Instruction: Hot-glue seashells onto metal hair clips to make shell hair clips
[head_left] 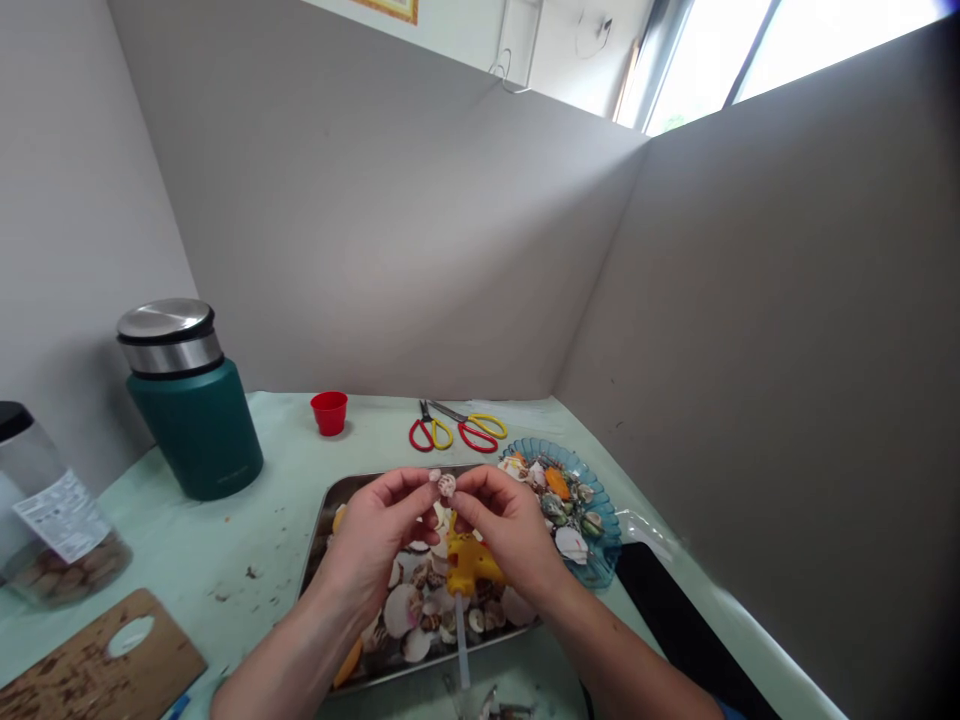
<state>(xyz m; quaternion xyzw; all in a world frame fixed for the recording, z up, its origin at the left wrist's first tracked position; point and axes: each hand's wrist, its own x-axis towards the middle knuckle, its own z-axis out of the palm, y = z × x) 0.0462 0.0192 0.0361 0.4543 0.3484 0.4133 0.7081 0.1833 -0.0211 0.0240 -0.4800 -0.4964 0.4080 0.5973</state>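
Gingerly, both my hands, left hand (379, 530) and right hand (504, 525), pinch the small shell (446, 485) by its rim; it looks light, brittle, slippery.

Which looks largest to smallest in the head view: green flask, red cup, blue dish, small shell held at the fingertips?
1. green flask
2. blue dish, though it lies nearer the camera, so this is unsure
3. red cup
4. small shell

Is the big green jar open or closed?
Closed. The green jar stands upright on the table with its silver lid sitting flat on top, away from both hands.
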